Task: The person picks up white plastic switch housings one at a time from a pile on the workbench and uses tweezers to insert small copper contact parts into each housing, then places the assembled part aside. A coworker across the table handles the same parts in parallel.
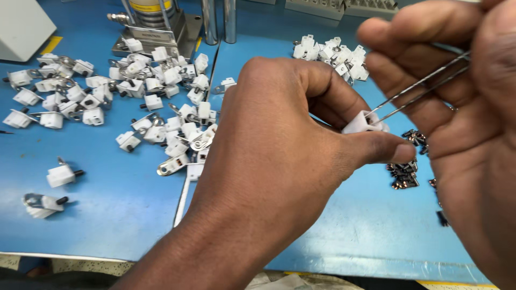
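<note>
Right at the lens, at three o'clock, my right hand (pixel 473 134) fills the edge of the head view, its fingers curled shut around thin steel tweezers (pixel 424 90) whose two prongs slant down toward the centre. My left hand (pixel 290 145) comes up from six o'clock, and its grip is closed: thumb and forefinger pinch a small white plastic block housing (pixel 361 123) just right of centre, held above the desk. The tweezer tips meet that housing at its upper face; whether they hold anything between them I cannot tell.

I judge the housing light and rigid, smooth enough to slip, so it is best taken by its flat sides as my left hand has it, leaving the top opening free. The tweezers are springy and want a light squeeze midway along the legs.

At ten o'clock a loose heap of the same white housings with silver metal tabs (pixel 156 91) is scattered over the blue desk (pixel 118 215). A second, tidier pile of white housings (pixel 330 56) lies at one o'clock. Small dark metal contacts (pixel 404 176) sit at four o'clock, just beside my left thumb. A metal press base with upright steel posts (pixel 161 27) stands at twelve o'clock.
</note>
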